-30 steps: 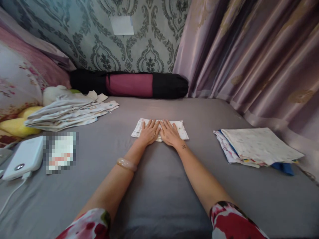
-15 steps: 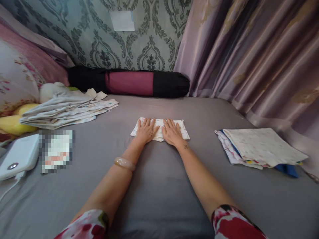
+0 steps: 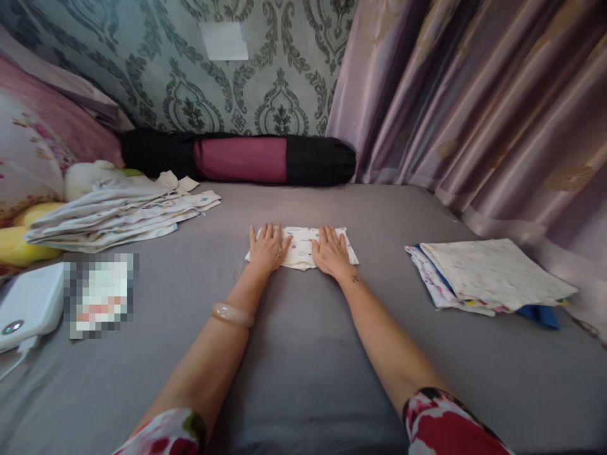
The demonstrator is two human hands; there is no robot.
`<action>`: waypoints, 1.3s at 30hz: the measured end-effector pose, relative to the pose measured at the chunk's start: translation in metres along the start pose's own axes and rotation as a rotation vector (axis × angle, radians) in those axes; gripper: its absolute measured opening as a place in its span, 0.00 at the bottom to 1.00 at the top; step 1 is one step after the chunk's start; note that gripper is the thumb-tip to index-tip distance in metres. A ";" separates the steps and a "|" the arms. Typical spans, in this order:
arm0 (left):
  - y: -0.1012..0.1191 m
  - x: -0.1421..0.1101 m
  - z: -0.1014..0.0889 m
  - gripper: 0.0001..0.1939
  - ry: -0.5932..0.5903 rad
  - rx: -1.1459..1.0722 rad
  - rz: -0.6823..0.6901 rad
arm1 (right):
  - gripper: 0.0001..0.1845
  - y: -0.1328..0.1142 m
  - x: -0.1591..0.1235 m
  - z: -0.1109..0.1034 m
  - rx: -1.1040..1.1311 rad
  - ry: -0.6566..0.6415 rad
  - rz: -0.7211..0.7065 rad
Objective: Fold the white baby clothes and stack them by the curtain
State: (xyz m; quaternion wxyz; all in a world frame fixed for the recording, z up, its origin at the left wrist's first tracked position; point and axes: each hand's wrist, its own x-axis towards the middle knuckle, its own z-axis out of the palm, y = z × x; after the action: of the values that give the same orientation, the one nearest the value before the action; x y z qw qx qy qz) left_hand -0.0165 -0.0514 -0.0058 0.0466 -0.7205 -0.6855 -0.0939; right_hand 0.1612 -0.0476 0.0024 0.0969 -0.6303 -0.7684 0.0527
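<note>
A small folded white cloth (image 3: 301,245) with a fine print lies flat on the grey bed sheet (image 3: 303,354). My left hand (image 3: 268,248) presses flat on its left end, fingers spread. On the right end rests my right hand (image 3: 331,250), also flat with fingers apart. Between the two hands the printed middle of the cloth shows; its outer ends are partly covered by my palms. Neither hand grips anything.
To the right lies a stack of folded fabrics (image 3: 497,272). Crumpled pale cloths (image 3: 123,212) are heaped at left, above a white power bank (image 3: 35,303) with a cable and a blurred-out item (image 3: 102,297). A black and maroon roll bag (image 3: 239,159) lies along the wall.
My left hand has slid leftward over the cloth, so the gap between my hands is wider and more of the print shows. The view has shifted slightly.
</note>
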 end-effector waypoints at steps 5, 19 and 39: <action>-0.004 -0.001 -0.002 0.35 -0.090 0.000 -0.015 | 0.33 0.001 0.002 0.004 0.006 -0.017 0.017; -0.016 0.001 -0.001 0.35 -0.114 -0.045 -0.095 | 0.34 0.029 0.007 0.001 -0.052 -0.009 0.144; -0.015 0.002 -0.011 0.32 -0.119 -0.124 0.033 | 0.33 0.017 0.008 -0.006 -0.044 -0.031 -0.033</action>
State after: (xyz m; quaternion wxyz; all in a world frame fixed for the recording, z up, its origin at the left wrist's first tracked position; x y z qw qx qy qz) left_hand -0.0319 -0.0510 0.0039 -0.0373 -0.7375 -0.6680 -0.0922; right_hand 0.1770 -0.0370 0.0057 0.0718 -0.6187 -0.7811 0.0439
